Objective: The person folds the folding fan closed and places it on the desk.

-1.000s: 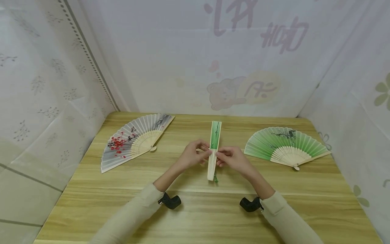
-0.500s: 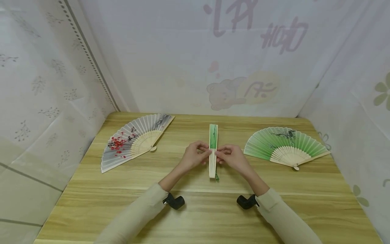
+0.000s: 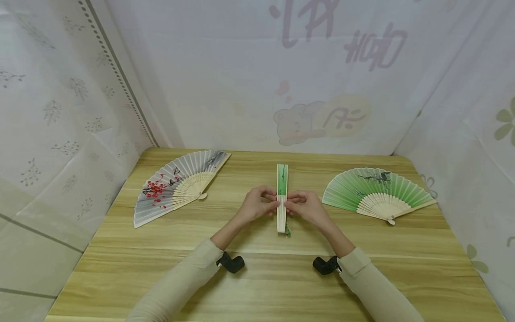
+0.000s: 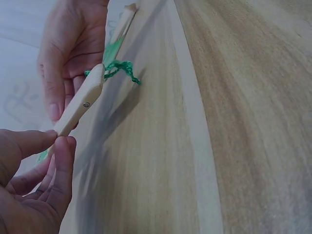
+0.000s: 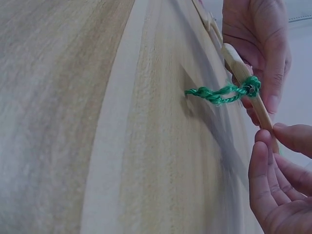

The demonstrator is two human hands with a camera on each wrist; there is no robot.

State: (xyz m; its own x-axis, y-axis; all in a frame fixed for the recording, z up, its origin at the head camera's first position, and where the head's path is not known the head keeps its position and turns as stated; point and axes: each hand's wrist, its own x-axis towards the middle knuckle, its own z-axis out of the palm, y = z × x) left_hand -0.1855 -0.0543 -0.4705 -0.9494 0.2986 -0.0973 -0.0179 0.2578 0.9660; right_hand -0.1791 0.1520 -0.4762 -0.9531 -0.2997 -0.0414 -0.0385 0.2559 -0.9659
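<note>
Facing each other, forearms (image 3: 181, 281) angling inward, the left hand (image 3: 256, 205) and right hand (image 3: 309, 207) are pinching opposite edges of a folded fan (image 3: 282, 187) above the table (image 3: 277, 290), between a spread grey fan (image 3: 189, 176) and a spread green fan (image 3: 380, 197).

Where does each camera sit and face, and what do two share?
Head: on the head, facing forward and down at the table, grey fan, green fan, folded fan, left hand and right hand.
Left wrist: on that wrist, facing the folded fan; left hand near, right beyond.
Right wrist: on that wrist, facing it too; right hand near, left beyond.
Wrist views share the fan's green cord.
</note>
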